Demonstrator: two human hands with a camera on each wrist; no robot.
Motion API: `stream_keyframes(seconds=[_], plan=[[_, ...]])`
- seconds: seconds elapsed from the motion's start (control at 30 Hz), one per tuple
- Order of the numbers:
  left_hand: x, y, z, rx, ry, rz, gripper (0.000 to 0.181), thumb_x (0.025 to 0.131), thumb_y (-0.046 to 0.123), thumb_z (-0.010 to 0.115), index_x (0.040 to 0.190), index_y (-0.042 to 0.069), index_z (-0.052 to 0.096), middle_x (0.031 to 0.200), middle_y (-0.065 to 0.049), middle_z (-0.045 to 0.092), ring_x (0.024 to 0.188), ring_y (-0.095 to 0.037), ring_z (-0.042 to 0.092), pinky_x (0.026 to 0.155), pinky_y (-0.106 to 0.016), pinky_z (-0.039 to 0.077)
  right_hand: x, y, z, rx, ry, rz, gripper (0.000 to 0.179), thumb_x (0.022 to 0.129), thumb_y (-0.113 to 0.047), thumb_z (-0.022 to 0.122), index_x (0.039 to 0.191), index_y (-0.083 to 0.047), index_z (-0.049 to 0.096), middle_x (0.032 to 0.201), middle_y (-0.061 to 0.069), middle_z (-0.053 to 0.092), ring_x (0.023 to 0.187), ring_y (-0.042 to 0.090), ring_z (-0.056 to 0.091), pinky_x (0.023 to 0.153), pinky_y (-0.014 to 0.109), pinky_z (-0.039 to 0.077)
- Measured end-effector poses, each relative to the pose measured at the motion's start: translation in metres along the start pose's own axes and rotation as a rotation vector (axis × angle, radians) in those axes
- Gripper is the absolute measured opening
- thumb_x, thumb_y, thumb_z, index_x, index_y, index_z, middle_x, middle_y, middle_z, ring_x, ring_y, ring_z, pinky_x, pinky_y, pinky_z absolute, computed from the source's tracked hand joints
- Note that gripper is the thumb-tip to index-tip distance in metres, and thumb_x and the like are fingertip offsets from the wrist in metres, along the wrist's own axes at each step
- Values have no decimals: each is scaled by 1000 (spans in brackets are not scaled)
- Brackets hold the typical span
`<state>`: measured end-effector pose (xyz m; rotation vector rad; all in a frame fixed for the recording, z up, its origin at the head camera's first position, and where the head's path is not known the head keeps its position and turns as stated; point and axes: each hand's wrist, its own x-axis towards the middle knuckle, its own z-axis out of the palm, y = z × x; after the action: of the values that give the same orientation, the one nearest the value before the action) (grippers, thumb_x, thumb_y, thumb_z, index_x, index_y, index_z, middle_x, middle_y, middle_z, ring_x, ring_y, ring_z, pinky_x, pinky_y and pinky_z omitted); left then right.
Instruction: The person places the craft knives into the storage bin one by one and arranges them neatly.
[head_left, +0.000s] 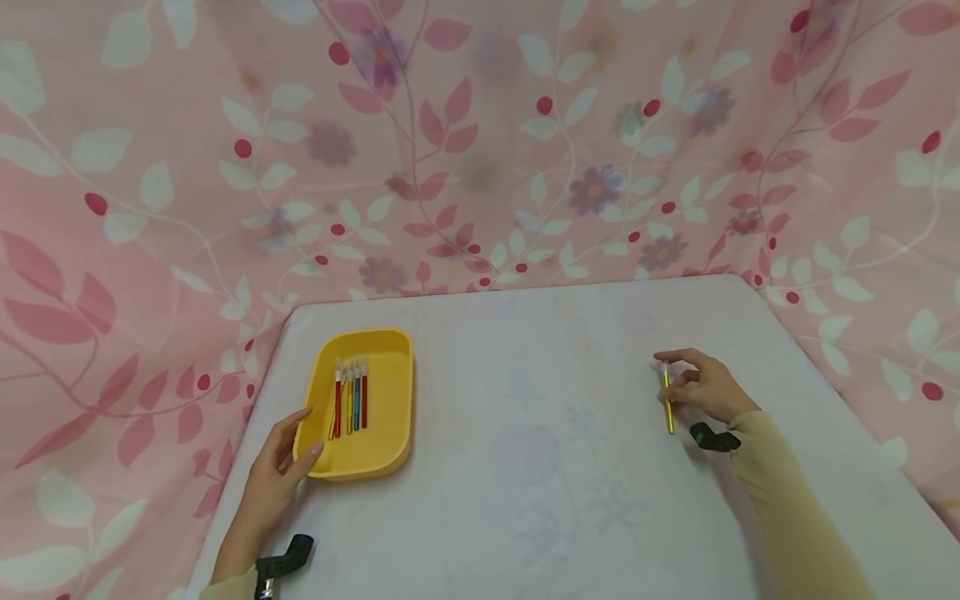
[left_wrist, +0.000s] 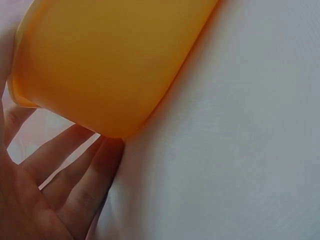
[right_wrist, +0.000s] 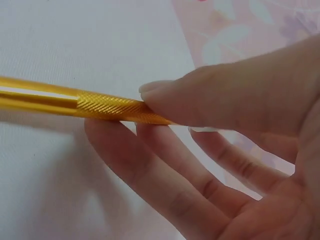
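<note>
My left hand [head_left: 272, 471] grips the yellow tray [head_left: 392, 408] at its near left corner, thumb over the rim and fingers along the outside wall. Several slim craft knives [head_left: 356, 404] with red, gold and blue handles and clear caps lie side by side within the tray. Over at the right, my right hand [head_left: 708, 390] pinches a gold craft knife [head_left: 669, 415] between thumb and fingers. Its knurled grip [right_wrist: 107, 105] shows up close in the right wrist view, and the smooth handle points away from the palm. In the head view the handle end points toward me.
A white cloth with faint printed patterns covers the table [head_left: 510, 400]. Pink floral fabric [head_left: 480, 150] hangs behind and along both sides. Dark wrist mounts [head_left: 714, 437] are strapped at both sleeves.
</note>
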<state>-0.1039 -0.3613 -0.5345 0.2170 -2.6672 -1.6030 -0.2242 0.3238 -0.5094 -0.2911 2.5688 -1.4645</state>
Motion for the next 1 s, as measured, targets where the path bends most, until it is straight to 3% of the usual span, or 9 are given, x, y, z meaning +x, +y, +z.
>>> stream_keyframes(seconds=[0.1, 0.3, 0.57, 1.0], plan=[[0, 0, 0, -2, -1, -1, 73, 108, 33, 74, 170, 22, 37, 176, -22, 29, 161, -52, 24, 123, -76, 23, -2, -4, 3, 10, 6, -13, 70, 94, -1, 85, 156, 2, 53, 122, 30, 63, 84, 27, 73, 74, 30, 64], [1, 1, 0, -3, 0, -7, 73, 108, 33, 74, 170, 21, 36, 176, -23, 29, 161, -53, 23, 123, -77, 22, -2, -26, 13, 32, 14, -113, 66, 94, 1, 85, 154, 0, 57, 145, 29, 55, 83, 32, 78, 78, 36, 68], [1, 1, 1, -4, 6, -10, 73, 108, 33, 74, 170, 23, 37, 176, -22, 31, 161, -52, 24, 124, -75, 22, 2, -51, 25, 56, 41, -198, 63, 93, -2, 87, 151, -8, 63, 147, 2, 59, 86, 35, 78, 75, 40, 69], [1, 0, 1, -3, 8, -6, 72, 108, 32, 74, 170, 23, 38, 176, -21, 30, 161, -52, 23, 124, -76, 22, 15, -89, 42, 211, -9, -354, 67, 92, 11, 82, 154, -4, 61, 153, 7, 57, 91, 38, 76, 73, 49, 68]])
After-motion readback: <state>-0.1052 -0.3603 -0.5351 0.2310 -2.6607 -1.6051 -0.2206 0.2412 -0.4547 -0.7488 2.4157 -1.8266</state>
